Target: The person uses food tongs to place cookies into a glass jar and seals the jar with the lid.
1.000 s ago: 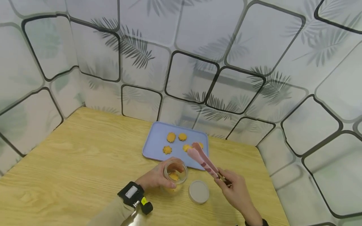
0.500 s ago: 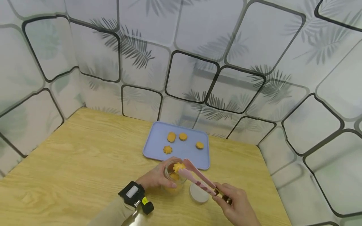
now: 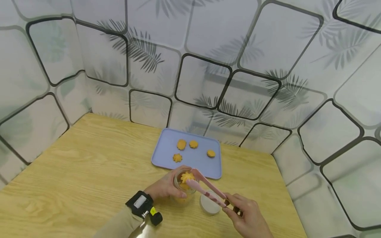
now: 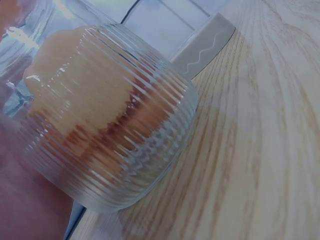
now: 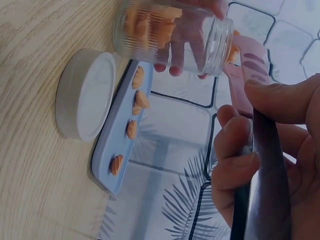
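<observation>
Head: my left hand point(image 3: 163, 189) grips jar point(image 3: 189, 191), near side of tray point(image 3: 194, 163); my right hand point(image 3: 248, 213) holds tongs point(image 3: 209, 183), cookie point(image 3: 187, 177) at jar's mouth. Left wrist: ribbed glass, likely stiff, slick; hold round wall. Right wrist: cookie probably light, crumbly; pinch gently.

A pale, yellowish wood-grain tabletop point(image 3: 89, 165) before me, a whitish wall point(image 3: 153, 109) facing me along its far edge, rounded black and grey outlines point(image 3: 127, 62), grey palm fronds point(image 3: 144, 51), matching side walls point(image 3: 22, 114) flanking me, soft diffuse light.
</observation>
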The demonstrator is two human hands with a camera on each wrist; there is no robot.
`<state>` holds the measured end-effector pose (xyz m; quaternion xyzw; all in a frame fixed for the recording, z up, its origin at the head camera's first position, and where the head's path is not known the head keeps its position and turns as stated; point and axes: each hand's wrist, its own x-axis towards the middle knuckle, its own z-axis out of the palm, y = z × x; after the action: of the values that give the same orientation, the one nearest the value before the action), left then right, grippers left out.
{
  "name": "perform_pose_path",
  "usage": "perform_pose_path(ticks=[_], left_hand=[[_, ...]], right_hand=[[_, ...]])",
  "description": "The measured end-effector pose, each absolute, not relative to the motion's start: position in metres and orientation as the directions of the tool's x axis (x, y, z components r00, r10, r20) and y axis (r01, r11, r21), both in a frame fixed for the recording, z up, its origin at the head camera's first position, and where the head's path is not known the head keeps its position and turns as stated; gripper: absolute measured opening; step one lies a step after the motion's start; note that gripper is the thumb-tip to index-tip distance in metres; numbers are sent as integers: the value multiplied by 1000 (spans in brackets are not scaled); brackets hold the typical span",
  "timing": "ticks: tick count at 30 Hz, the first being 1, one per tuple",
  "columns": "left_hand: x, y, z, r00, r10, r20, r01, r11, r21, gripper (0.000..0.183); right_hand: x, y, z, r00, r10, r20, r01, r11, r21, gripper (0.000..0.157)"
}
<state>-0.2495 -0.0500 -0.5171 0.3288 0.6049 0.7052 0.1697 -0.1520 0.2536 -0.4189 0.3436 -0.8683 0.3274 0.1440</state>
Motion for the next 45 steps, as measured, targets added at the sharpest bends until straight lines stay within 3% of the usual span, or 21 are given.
perform_pose_path(ticks=[27, 37, 45], left_hand=[[-251, -49, -517, -719, 632, 289, 191, -220, 957, 84], [-252, -50, -518, -700, 653, 290, 178, -234, 956, 79], [-253, -47, -520, -679, 647, 346, 180, -310, 933, 78]], right_hand=[[-150, 255, -420, -713, -523, 467, -701, 540, -465, 45], [-150, 258, -422, -718, -532, 448, -695, 527, -489, 38], [-147, 258, -422, -733, -521, 437, -680, 548, -487, 40]])
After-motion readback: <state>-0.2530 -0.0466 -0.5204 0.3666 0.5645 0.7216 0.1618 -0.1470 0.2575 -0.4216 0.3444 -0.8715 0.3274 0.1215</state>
